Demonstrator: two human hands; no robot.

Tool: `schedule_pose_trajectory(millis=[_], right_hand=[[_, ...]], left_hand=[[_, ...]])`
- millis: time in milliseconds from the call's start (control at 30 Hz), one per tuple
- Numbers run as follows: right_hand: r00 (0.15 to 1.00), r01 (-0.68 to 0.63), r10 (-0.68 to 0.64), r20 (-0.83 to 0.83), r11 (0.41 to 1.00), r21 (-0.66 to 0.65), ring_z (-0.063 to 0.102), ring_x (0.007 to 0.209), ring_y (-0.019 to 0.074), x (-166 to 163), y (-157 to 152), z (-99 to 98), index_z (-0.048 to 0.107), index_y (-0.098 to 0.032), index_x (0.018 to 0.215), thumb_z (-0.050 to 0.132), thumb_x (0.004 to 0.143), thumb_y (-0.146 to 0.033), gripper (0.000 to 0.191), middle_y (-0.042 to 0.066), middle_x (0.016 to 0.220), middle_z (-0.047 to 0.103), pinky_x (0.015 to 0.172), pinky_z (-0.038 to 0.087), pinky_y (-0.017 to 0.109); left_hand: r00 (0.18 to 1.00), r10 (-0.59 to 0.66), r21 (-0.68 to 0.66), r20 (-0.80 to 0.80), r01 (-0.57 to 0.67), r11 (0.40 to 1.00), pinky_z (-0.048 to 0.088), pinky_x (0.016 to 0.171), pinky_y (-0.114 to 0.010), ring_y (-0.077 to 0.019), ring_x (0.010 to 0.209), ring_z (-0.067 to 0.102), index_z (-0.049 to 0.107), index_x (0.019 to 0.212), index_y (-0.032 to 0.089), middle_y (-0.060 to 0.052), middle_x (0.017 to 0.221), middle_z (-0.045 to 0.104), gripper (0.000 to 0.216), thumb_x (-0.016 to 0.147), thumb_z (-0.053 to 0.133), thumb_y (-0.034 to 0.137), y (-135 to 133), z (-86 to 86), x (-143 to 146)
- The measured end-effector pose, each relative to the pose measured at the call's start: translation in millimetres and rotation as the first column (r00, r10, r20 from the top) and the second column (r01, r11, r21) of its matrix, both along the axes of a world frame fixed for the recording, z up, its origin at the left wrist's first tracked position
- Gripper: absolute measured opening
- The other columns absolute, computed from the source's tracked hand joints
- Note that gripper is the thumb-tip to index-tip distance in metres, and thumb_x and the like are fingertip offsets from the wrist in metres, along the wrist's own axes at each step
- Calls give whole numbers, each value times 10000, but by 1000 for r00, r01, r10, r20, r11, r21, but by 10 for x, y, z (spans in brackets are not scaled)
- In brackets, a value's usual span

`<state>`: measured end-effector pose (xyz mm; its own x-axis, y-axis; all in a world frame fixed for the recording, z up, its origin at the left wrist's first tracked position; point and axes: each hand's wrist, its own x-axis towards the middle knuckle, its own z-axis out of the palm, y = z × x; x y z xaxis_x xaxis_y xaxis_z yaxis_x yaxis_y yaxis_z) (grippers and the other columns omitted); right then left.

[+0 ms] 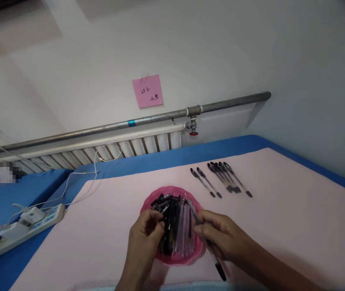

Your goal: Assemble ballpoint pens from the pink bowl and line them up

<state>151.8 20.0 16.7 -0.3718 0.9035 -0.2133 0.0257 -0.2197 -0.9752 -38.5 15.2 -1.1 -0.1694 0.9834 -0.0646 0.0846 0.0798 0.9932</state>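
A pink bowl (172, 190) full of black and clear pens sits on the pink sheet (281, 218) in front of me. My left hand (144, 238) reaches into the bowl, fingers closed on pens at its left side. My right hand (221, 238) is closed on a single pen (204, 238) that slants from the bowl down toward the near edge. Several pens (221, 180) lie in a row on the sheet behind and right of the bowl.
The sheet lies on a blue table (148, 161). A white power strip (28, 226) with plugs and cables rests at the left. A radiator (99, 151) and pipe (130, 123) run along the wall, with a pink note (147, 91) above.
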Motion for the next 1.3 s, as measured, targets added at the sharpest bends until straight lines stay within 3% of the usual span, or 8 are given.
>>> schedule_pose_trajectory(millis=[167,333,600,800,900,1000,1100,1300], right_hand=[[996,85,-85,-24,996,-26,256,322,43,31,52,-13,400,-220,572,558,708,-326,234,-119,370,320,352,167,191],[985,172,-172,-6,985,-4,272,335,49,99,88,-4,420,-214,570,552,730,-365,257,-104,380,350,352,168,192],[964,262,-261,43,965,-19,244,370,59,158,141,-94,372,-219,559,558,745,-394,315,-101,413,292,374,158,204],[964,266,-264,43,962,-61,245,385,64,198,186,-130,383,-222,582,580,732,-426,321,-96,442,295,381,160,206],[967,256,-253,38,964,-71,250,377,64,198,187,-129,383,-222,572,583,729,-424,325,-97,431,298,383,169,209],[965,261,-259,38,964,-53,251,377,64,183,177,-124,371,-222,561,575,737,-409,328,-100,414,293,384,171,208],[964,265,-263,40,963,-43,252,381,62,169,167,-125,366,-220,562,561,750,-391,321,-101,410,304,388,178,206],[969,246,-245,31,967,-62,244,362,58,177,182,-147,362,-222,555,579,728,-397,328,-103,394,308,381,160,208]], left_hand=[[988,98,109,-121,-84,990,440,793,-309,-194,860,589,640,827,182,-44,881,654,173,717,580,301,20,-17,-64],[956,243,85,-165,-232,969,441,727,-291,-175,764,583,645,804,178,-27,787,660,176,710,591,317,52,26,-201],[874,354,164,-334,-317,934,433,708,-311,-194,755,587,644,754,199,-25,774,667,122,723,550,272,91,18,-261],[677,204,281,-707,4,960,432,807,-411,-239,886,586,652,835,235,-44,891,680,215,736,473,169,125,-124,-334],[560,94,241,-823,194,951,370,916,-469,-239,962,586,650,947,240,-54,1007,686,320,726,461,108,147,-204,-308],[480,3,150,-878,268,952,262,996,-529,-244,1077,546,607,1085,238,-75,1164,634,393,747,448,116,152,-254,-258],[459,-45,102,-887,289,952,241,995,-545,-252,1091,537,617,1065,232,-87,1180,624,386,738,448,118,140,-247,-230],[530,-53,89,-846,240,967,277,973,-496,-210,863,609,644,834,231,-37,845,697,338,676,407,47,123,-172,-238]])
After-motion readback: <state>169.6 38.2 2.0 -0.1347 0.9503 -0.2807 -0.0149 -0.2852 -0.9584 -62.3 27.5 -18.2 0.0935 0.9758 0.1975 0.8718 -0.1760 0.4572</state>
